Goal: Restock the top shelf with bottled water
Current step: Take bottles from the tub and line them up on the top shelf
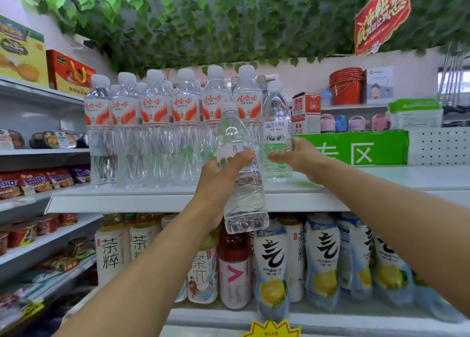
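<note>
Single head view, close, facing forward at top shelf [178,199], slightly upward.

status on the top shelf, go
Left hand grips water bottle, below shelf level. Right hand holds standing bottle on top shelf. Nothing blocking.

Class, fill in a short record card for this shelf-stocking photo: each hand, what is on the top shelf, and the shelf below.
left hand: grips a clear water bottle, raised before the shelf edge
right hand: around a standing blue-labelled bottle
top shelf: row of red-labelled water bottles
shelf below: tea and lemon drinks
</note>
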A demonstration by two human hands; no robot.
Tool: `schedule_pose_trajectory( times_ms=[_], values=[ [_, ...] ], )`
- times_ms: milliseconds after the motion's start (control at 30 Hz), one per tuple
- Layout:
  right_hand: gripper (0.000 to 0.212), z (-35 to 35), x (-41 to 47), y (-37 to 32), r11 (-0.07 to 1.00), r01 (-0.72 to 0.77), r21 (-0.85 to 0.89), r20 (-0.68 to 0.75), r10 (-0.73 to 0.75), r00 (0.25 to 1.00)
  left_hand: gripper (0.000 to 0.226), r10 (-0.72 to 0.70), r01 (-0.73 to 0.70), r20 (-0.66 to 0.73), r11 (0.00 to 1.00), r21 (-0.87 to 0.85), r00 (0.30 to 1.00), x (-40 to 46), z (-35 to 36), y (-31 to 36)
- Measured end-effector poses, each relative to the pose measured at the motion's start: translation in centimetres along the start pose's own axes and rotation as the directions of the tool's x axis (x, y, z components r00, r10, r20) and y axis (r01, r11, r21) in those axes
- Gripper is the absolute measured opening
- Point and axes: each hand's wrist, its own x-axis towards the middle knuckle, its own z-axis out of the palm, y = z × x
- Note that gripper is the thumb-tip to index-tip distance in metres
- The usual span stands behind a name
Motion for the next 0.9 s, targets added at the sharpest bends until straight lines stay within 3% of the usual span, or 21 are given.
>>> schedule_pose_trajectory(
  times_ms=[100,233,333,400,467,567,600,667,767,900],
  values=[
    [0.084,0.1,-0.9,-0.4,0.997,0.015,-0.075,-0.032,-0.017,0.999,0.044,0.006,-0.006,0.002,1.000,0.002,1.000,-0.1,0.1,0.2],
    [0.048,0.5,-6.1,-2.6,0.962,0.226,-0.156,-0.233,-0.258,0.938,0.055,0.013,-0.012,0.002,1.000,-0.021,1.000,-0.8,0.1,0.7],
    [0.038,0.8,-10.9,-4.3,0.947,0.320,-0.012,-0.055,-0.320,0.946,0.079,0.017,-0.011,0.045,0.992,-0.125,0.999,-1.0,-0.3,0.5],
    [0.048,1.3,-13.4,-4.7,0.963,0.269,0.013,0.162,-0.267,0.950,0.074,0.019,0.004,0.100,0.973,-0.231,0.995,-1.4,-0.5,0.4],
    [0.058,2.3,-15.4,-4.8,0.975,0.222,-0.027,0.286,-0.206,0.936,0.073,0.016,0.017,0.112,0.957,-0.291,0.994,-1.9,-0.2,0.5],
    [0.080,3.9,-16.4,-4.2,0.977,0.215,-0.006,0.208,-0.209,0.956,0.052,0.037,-0.035,0.006,0.980,-0.198,0.999,-2.7,1.2,1.3],
    [0.078,4.1,-16.3,-3.9,0.978,0.199,0.059,0.173,-0.206,0.963,0.047,0.042,-0.039,0.009,0.981,-0.189,0.999,-2.9,1.5,1.7],
    [0.060,3.7,-16.3,-3.7,0.938,0.148,0.312,0.226,-0.224,0.948,0.061,0.032,-0.015,0.070,0.970,-0.241,0.997,-2.9,1.3,2.7],
    [0.058,3.0,-16.4,-3.0,0.701,-0.114,0.704,0.457,-0.323,0.829,0.077,-0.026,0.100,0.193,0.917,-0.387,0.981,-2.3,0.4,3.9],
    [0.061,3.3,-17.1,-2.3,0.509,-0.380,0.772,0.621,-0.477,0.622,0.085,-0.024,0.164,0.298,0.876,-0.454,0.954,-2.3,0.5,5.0]
  ],
)
